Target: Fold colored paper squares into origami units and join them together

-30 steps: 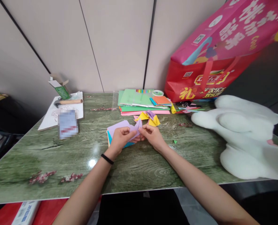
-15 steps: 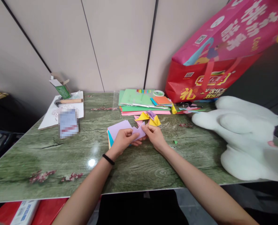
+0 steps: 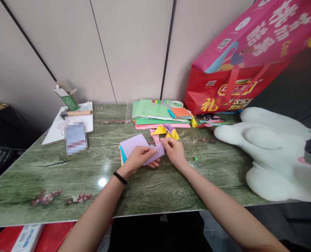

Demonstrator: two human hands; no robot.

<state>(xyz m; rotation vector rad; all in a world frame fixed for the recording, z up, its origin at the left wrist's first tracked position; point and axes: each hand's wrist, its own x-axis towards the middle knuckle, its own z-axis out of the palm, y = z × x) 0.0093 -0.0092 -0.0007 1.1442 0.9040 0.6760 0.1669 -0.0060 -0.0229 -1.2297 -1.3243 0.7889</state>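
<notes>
A small folded piece of purple paper (image 3: pixel 157 152) is held between my two hands above the table. My left hand (image 3: pixel 139 157) grips its left side, thumb on top and fingertips showing underneath. The fingers of my right hand (image 3: pixel 174 148) pinch its upper right edge. Left of the paper lies a stack of square coloured sheets (image 3: pixel 134 144), purple on top with blue and cream edges showing. Just beyond my hands sits a folded paper piece (image 3: pixel 172 134) in yellow, purple and pink, partly hidden by my right hand.
Green and pink sheets (image 3: pixel 147 111) are piled at the back, with small orange squares (image 3: pixel 182 112) on top. A hammer (image 3: pixel 78 113) lies on a white board at left. A white plush toy (image 3: pixel 273 150) and red bag (image 3: pixel 223 87) occupy the right. A green scrap (image 3: pixel 196 159) lies nearby.
The purple paper has turned between my fingers and more of its flat face shows now. My right hand has shifted very slightly; my left hand keeps its hold.
</notes>
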